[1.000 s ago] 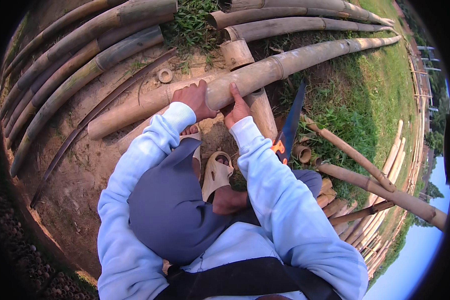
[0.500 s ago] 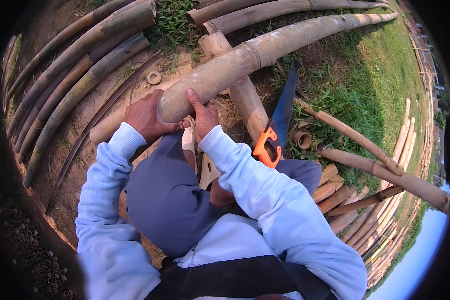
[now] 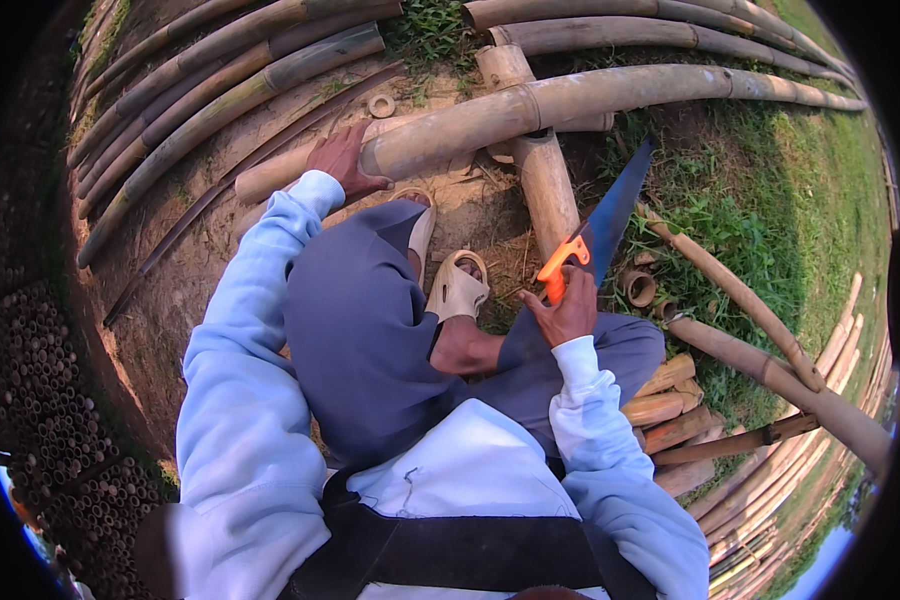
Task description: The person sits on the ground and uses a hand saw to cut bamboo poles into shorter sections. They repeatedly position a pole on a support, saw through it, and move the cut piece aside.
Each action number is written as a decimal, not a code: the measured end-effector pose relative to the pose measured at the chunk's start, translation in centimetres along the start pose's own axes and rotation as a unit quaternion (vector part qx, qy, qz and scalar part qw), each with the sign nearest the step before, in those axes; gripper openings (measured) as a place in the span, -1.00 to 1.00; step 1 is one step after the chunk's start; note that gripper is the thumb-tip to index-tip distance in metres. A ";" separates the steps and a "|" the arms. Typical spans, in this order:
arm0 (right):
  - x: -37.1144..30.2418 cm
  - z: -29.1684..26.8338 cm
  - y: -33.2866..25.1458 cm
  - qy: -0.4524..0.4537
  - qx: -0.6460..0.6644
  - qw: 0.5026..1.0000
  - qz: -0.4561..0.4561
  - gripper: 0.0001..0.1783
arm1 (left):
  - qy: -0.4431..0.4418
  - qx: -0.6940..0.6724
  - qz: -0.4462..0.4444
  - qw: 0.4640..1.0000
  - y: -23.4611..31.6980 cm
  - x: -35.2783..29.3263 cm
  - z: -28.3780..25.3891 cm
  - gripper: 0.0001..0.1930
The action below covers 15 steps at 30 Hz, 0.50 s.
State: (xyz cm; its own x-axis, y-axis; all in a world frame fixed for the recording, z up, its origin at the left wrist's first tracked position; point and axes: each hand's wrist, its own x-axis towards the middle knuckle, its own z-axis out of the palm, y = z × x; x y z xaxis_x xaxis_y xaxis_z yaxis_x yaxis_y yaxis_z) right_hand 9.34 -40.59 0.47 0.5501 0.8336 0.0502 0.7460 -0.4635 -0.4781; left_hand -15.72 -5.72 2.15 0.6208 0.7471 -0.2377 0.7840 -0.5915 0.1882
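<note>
Our right hand (image 3: pixel 567 308) has moved from the bamboo pole (image 3: pixel 490 120), twelve o'clock, to the saw (image 3: pixel 620 205), two o'clock, grip unclear; our left hand (image 3: pixel 340 162) clasps the pole's end. We're seemingly fetching the saw; lifting needs firm fingers.

Far left, several poles (image 3: pixel 255 88) lie side by side, a dark strip (image 3: pixel 206 203) curving just nearer than them. A ring (image 3: pixel 381 105) sits on the dirt (image 3: pixel 170 290) just beyond it. More poles lie far right. Grass (image 3: pixel 720 240) covers the right, where offcuts (image 3: pixel 670 407) are piled nearer. Near left, tubes (image 3: pixel 45 400) are stacked, round ends showing.
</note>
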 end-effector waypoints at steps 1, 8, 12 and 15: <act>-0.3 0.7 0.5 0.006 -0.017 1.000 -0.005 -0.27 | 0.011 0.026 -0.012 1.000 -0.3 -1.0 0.0 0.19; 0.8 3.7 2.3 -0.036 -0.044 0.995 0.081 -0.55 | 0.058 0.137 -0.039 0.988 -6.2 -6.0 1.6 0.12; 0.8 1.8 1.2 0.168 0.105 0.961 0.190 -0.65 | 0.042 0.114 -0.013 0.993 -7.5 -6.0 2.8 -0.21; 0.0 -2.1 -1.1 0.286 0.282 0.890 0.215 -0.78 | 0.056 0.083 -0.005 0.995 -7.5 -6.0 3.2 -0.31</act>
State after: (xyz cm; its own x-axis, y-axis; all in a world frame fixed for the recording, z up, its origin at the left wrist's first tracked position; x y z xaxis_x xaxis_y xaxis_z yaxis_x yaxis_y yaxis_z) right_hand 9.32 -40.67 2.90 0.9605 0.2522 0.1174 0.2022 -0.3428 -0.9174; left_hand -25.32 -6.68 -0.87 0.6163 0.7769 -0.1289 0.7851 -0.6188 0.0245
